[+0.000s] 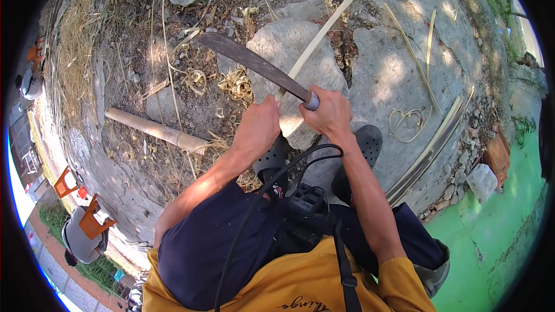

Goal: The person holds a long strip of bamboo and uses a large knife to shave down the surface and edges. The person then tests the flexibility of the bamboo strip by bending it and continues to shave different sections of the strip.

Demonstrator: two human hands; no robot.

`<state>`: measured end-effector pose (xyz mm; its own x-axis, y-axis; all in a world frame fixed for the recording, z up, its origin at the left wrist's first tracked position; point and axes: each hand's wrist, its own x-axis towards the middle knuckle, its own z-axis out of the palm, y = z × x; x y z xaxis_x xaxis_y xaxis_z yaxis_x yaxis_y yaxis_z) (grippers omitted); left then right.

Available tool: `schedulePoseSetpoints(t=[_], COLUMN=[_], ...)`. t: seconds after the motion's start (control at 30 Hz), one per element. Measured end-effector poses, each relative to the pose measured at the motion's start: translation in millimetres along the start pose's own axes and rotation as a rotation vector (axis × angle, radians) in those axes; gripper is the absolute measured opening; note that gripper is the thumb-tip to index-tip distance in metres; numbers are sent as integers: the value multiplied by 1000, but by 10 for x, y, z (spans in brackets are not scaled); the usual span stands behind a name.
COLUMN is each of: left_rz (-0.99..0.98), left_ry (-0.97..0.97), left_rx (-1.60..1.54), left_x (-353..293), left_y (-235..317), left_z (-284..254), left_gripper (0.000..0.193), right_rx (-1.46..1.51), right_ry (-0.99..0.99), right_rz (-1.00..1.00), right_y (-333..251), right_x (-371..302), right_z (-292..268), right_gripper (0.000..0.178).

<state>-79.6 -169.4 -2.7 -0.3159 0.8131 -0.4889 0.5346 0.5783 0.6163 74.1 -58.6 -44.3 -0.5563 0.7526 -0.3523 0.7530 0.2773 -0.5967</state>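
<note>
My right hand [329,112] is wrapped round the handle of a machete [248,58]. Its dark, broad blade points up and to the left. A pale split bamboo strip [324,29] slants from the top of the view down to my left hand [257,124], whose fingers are closed round its near end. The blade crosses that strip close to both hands; whether the edge bites into it, I cannot tell. Under the strip is a flat grey stone [300,52]. Curled bamboo shavings [237,84] lie to the left of the stone.
A bamboo pole section [153,130] lies at left. Several long strips [430,144] are bundled at right, with thin strips [413,58] beyond. My dark clogs [364,144] stand below my hands. Far left, a person [87,234] sits on an orange chair. Green ground [485,248] borders loose stones at lower right.
</note>
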Motion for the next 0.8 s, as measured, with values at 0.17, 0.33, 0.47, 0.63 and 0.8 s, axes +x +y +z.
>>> schedulePoseSetpoints(t=[0.17, 0.33, 0.47, 0.63, 0.8], left_rz=[0, 47, -3, 28, 79], left_ry=[-7, 22, 3, 22, 26], left_rx=[-111, -44, 44, 28, 61], left_x=[-10, -141, -128, -180, -174], left_y=[-73, -57, -38, 20, 11], left_z=[-18, 129, 93, 116, 123], left_gripper=[25, 23, 22, 22, 22], right_rx=[7, 7, 70, 62, 103], right_ry=[10, -24, 31, -10, 51], right_rz=[-18, 2, 37, 18, 91], right_y=[-76, 32, -2, 49, 113], right_x=[-77, -91, -40, -92, 72], right_z=[-7, 18, 50, 6, -51], right_gripper=[21, 21, 21, 23, 24])
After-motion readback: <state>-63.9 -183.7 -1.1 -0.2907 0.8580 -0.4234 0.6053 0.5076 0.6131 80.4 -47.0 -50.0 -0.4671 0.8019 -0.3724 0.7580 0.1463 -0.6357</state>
